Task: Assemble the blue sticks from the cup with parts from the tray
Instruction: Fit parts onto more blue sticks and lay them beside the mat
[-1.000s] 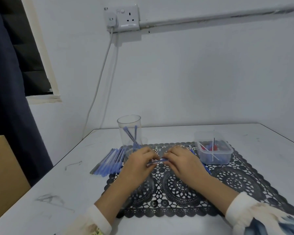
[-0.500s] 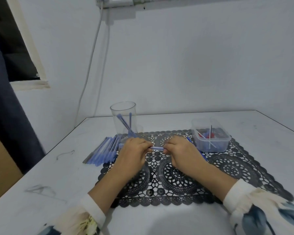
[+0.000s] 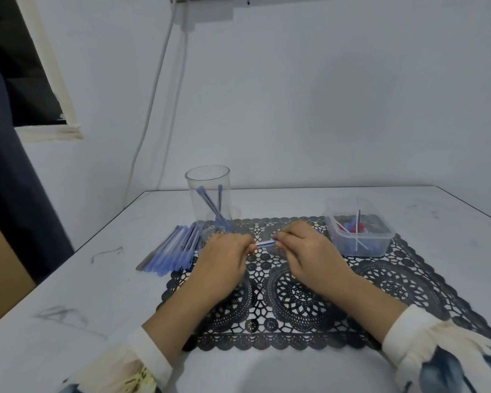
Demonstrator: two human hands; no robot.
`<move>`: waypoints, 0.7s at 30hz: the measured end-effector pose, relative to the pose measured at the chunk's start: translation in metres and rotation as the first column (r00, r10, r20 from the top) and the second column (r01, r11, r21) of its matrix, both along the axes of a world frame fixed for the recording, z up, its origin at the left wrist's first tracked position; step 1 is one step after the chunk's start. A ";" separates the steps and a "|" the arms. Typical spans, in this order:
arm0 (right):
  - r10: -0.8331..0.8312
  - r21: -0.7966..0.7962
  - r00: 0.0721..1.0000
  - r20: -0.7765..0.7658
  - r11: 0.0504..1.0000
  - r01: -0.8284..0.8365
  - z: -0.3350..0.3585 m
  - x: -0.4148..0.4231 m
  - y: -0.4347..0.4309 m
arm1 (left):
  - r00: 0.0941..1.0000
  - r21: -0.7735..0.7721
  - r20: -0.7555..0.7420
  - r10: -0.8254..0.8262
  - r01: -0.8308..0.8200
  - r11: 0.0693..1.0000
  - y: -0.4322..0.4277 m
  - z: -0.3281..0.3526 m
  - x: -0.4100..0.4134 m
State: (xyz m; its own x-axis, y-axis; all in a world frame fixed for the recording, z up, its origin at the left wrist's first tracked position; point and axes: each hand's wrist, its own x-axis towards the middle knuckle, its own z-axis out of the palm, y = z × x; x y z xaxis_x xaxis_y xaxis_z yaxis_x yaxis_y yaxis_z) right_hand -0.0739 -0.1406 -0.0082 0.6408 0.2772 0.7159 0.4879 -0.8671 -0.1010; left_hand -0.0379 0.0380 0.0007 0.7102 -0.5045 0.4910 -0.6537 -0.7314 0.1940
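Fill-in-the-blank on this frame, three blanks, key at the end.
1. The left hand and right hand pinch the blue stick at its two ____.
2. The clear cup stands ____ of the tray.
3. The lace mat is ____ in colour.
Missing: ends; left; black.

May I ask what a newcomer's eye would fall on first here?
The left hand and right hand meet over the black lace mat, pinching one blue stick between them. Behind the left hand stands a clear cup holding a few sticks; a row of blue sticks lies at the mat's left edge, and a clear tray of parts sits far right.
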 end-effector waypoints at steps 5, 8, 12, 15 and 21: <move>0.019 0.062 0.998 -0.068 0.998 -0.015 -0.003 0.003 -0.001 | 1.000 0.010 -0.024 0.015 -0.014 1.000 0.003 0.001 0.000; 0.040 0.109 0.996 -0.074 0.993 -0.032 -0.006 0.004 -0.001 | 0.999 0.025 -0.036 -0.006 0.006 1.000 0.004 0.003 -0.002; 0.056 0.133 0.992 -0.114 0.990 -0.040 -0.009 0.006 0.000 | 1.000 0.042 -0.016 -0.024 0.025 0.999 0.005 0.004 -0.003; 0.066 0.120 0.988 -0.140 0.992 -0.049 -0.006 0.003 0.001 | 0.999 0.049 -0.003 -0.042 0.042 0.998 0.005 0.004 -0.002; 0.076 0.092 0.984 -0.164 0.994 -0.061 -0.006 0.001 0.002 | 0.999 0.062 0.008 -0.047 0.047 0.997 0.007 0.005 -0.002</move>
